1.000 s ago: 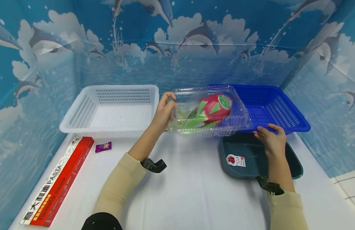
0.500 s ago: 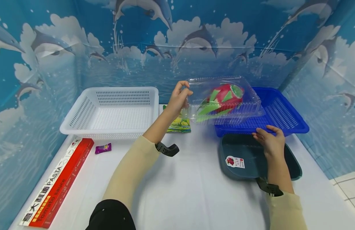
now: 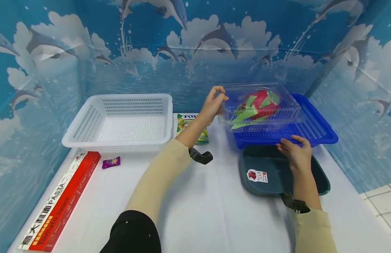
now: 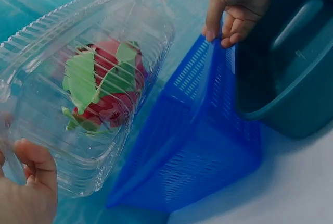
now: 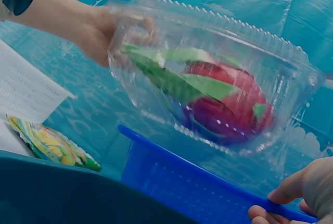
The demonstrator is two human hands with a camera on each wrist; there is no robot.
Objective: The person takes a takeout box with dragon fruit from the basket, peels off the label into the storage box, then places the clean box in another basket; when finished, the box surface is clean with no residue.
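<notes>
My left hand [image 3: 212,105] pinches the left end of a clear plastic clamshell box [image 3: 230,116], holding it above the blue basket [image 3: 319,123]. Inside the box lies a red dragon fruit [image 3: 262,103] with green scales, also plain in the left wrist view. My right hand [image 3: 298,153] grips the near rim of the blue basket between thumb and fingers, as the right wrist view shows. Below that hand, against the basket's front, stands a dark green basin [image 3: 277,188] with a fruit sticker.
A white basket [image 3: 116,144] stands at the back left. Beside it lies a green-yellow candy bag [image 3: 186,121], partly behind my left forearm. A small purple packet [image 3: 111,162] and a long red pasta box [image 3: 62,200] lie on the left. A dolphin-print curtain [image 3: 135,77] hangs behind.
My left hand has carried the box with the dragon fruit to the right and slightly up, over the blue basket. The candy bag has come into view. My right hand stays at the basket rim.
</notes>
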